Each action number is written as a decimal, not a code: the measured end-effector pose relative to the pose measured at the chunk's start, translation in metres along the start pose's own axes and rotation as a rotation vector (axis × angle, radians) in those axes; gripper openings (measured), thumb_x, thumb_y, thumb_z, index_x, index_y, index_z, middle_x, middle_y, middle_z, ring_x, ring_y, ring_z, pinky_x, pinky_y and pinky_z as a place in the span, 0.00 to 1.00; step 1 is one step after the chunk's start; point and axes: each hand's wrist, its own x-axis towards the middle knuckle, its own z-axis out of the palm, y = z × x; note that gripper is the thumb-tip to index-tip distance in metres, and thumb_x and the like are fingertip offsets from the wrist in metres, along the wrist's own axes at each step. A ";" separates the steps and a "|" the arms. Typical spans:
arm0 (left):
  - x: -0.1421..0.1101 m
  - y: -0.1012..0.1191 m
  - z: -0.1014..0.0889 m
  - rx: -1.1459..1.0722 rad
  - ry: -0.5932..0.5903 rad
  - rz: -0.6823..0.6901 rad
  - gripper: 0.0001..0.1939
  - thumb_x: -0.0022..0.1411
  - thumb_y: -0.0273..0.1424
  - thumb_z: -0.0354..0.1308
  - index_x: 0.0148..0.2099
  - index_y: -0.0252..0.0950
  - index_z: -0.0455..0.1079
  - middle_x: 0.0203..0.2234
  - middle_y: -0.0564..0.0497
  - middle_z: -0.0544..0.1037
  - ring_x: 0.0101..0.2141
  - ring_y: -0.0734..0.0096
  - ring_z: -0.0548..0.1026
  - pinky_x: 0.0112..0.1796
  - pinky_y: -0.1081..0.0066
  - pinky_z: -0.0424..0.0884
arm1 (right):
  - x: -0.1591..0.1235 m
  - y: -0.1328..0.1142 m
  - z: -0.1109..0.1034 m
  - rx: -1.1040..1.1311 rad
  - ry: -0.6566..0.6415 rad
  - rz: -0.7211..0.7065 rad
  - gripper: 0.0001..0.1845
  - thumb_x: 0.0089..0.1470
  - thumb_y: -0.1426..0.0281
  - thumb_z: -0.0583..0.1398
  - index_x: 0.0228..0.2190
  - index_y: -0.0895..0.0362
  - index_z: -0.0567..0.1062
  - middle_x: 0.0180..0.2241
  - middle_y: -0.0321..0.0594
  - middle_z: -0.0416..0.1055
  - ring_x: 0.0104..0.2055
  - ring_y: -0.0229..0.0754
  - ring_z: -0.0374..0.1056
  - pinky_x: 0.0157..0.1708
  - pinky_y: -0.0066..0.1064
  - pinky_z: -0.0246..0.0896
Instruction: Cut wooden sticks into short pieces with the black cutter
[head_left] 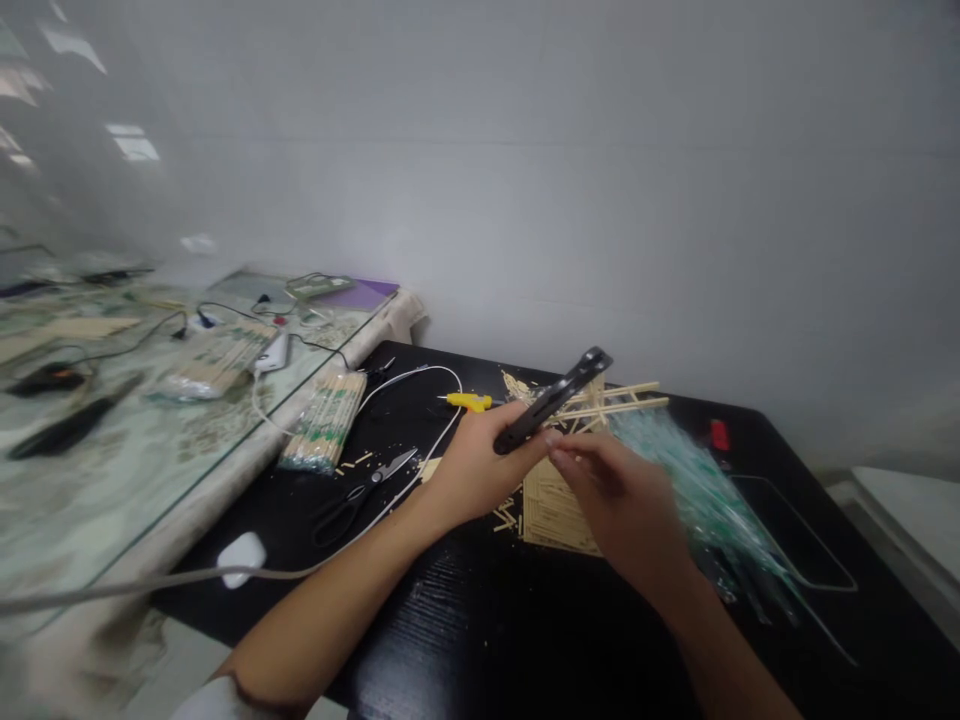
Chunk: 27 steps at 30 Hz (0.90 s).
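My left hand [486, 455] is closed around a long black tool [553, 400] with shiny metal spots near its far end. It points up and to the right, and I cannot tell its exact kind. My right hand [626, 490] is pinched right beside the left fingertips; whatever lies in the pinch is too small or hidden. Just behind both hands, pale wooden sticks [634, 398] cross each other in an open frame. Beneath them lies a flat panel of sticks laid side by side [559, 515], partly covered by my right hand.
Scissors [367, 495], a yellow glue gun [469, 401] and a white cable [405, 490] lie left on the black table [450, 620]. Packed sticks [324, 415] stand near the glass-topped table [97, 480]. Clear-green plastic wrapping [697, 480], a phone-like slab [787, 530] and a red object [719, 434] lie right.
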 end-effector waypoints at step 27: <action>-0.004 0.005 -0.006 0.629 -0.112 0.134 0.09 0.61 0.30 0.57 0.44 0.37 0.71 0.37 0.46 0.81 0.38 0.59 0.78 0.38 0.63 0.72 | 0.001 -0.008 -0.020 -0.008 0.227 0.093 0.07 0.57 0.70 0.61 0.28 0.55 0.78 0.19 0.32 0.68 0.20 0.36 0.63 0.20 0.25 0.58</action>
